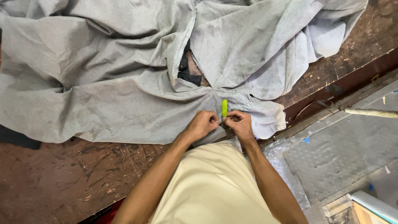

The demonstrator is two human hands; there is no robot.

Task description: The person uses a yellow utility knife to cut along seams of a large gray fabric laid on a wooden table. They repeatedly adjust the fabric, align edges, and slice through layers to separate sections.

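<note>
While we look down past a cream-coloured shirt front [215, 186], we see both hands meeting at the near edge of a worn wooden table [62, 178]. Our left hand [203, 123] is curled almost shut, its fingertips pinching a fold of the grey garment [103, 83] just beside the lower end of a small yellow-green tool [224, 108]. Our right hand [239, 122] is closed narrow too — thumb and forefinger pressed together at the base of the tool, which stands up from the pinch and lies against the cloth. We cannot tell which of the two hands bears the tool's weight, since the fingertips touch one another right at its foot.

The grey garment is spread wide over the table, crumpled, reaching from the left edge to the far right corner. Its seams run together at a point just beyond the tool, and a slit opens there, showing a dark lining [185, 68] and a little of the table beneath. The garment's near hem lies at the table's near edge, where our hands work.

Off the right edge of the table lies a grey floor with clear plastic sheeting [286, 166] — a pale rod [371, 112] crosses above it.
</note>
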